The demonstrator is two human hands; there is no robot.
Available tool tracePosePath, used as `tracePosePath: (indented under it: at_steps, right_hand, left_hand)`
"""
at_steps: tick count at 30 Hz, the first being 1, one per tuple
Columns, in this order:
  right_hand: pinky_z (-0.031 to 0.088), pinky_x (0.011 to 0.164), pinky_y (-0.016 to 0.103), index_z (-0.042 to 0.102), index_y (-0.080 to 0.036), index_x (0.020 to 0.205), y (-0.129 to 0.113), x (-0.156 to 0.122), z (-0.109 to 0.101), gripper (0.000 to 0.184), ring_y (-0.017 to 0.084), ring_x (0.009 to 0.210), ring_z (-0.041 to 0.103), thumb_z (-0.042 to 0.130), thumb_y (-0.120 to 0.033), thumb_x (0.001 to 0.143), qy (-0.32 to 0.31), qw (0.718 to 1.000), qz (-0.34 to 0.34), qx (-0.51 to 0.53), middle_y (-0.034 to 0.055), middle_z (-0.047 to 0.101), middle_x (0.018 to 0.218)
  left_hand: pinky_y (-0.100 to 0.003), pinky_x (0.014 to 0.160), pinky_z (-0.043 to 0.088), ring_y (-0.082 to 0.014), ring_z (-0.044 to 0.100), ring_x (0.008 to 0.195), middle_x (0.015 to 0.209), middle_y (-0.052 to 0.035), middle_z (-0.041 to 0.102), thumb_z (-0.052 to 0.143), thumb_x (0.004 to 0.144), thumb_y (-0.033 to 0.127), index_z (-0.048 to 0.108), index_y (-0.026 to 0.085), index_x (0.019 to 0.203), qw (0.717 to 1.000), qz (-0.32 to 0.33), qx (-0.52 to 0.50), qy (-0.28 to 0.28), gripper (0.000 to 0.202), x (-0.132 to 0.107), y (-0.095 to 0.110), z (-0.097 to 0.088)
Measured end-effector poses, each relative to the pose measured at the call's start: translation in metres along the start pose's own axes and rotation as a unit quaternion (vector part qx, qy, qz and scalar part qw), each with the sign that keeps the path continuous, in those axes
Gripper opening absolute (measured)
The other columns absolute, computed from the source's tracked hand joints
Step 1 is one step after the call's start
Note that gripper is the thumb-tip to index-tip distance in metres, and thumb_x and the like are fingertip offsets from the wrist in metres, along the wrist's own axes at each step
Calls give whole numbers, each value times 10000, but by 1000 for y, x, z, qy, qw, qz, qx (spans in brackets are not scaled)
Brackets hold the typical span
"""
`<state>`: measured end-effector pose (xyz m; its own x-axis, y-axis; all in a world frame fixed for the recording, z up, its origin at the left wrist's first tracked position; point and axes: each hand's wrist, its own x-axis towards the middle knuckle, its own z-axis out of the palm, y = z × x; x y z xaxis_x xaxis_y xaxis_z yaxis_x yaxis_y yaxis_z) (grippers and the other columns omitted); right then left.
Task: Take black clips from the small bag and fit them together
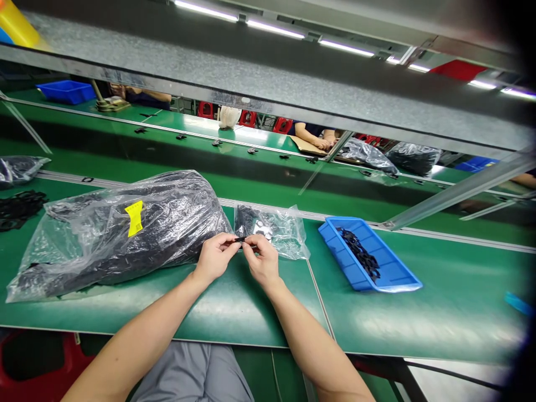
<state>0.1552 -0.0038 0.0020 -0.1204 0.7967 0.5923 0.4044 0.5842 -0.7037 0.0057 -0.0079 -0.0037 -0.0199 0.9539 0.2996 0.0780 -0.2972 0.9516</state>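
Between my two hands, just above the green table, is a small black part [240, 239], too small to make out its kind. My left hand [214, 255] pinches its left end with thumb and fingertips. On the other end, my right hand [263, 258] is closed in the same way, its fingers covering much of the part. A large clear plastic bag [167, 215] full of black pieces, with a yellow label, lies left of my hands. Directly behind them rests a smaller clear bag [287, 231] with black pieces and a white tag.
A blue tray [393, 271] holding black parts sits to the right. Loose black parts [20, 209] lie at far left. Behind the table runs a green belt [268, 181], and a metal strut [456, 187] slants at right. Other people's hands [324, 142] work across the line.
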Motion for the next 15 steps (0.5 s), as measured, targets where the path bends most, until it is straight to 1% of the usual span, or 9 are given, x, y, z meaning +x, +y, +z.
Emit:
tracePosePath:
  at_steps: [4, 10, 13, 15]
  right_hand:
    - [488, 614, 270, 579, -215, 789, -1, 2, -2, 77, 147, 699, 562, 544, -192, 853, -15, 1000, 2, -7, 29, 606, 796]
    - [492, 609, 268, 581, -215, 788, 1, 2, -3, 69, 145, 692, 561, 549, -225, 848, -24, 999, 28, 7, 28, 599, 805]
    - [502, 617, 272, 589, -214, 832, 5, 1, -3, 48, 146, 695, 575, 583, -262, 833, -14, 995, 84, 46, 26, 613, 817]
    - [513, 616, 275, 597, -216, 906, 8, 2, -2, 125, 153, 713, 591, 615, -298, 813, -9, 986, 135, 96, 26, 621, 832]
  left_hand:
    - [-284, 732, 542, -171, 649, 789, 860, -57, 682, 625, 810, 272, 694, 168, 867, 1000, 13, 16, -5, 137, 0, -2, 0]
    - [-281, 733, 532, -167, 641, 797, 864, -55, 673, 623, 813, 255, 700, 173, 883, 999, 24, 30, -21, 132, 0, 0, -1]
    - [-275, 726, 523, -164, 634, 792, 859, -55, 670, 620, 813, 247, 701, 171, 886, 999, 26, 36, -28, 133, 0, 3, -1]
    - [-270, 716, 517, -161, 629, 785, 855, -55, 667, 618, 813, 246, 699, 169, 885, 998, 27, 37, -31, 133, 1, 5, -2]
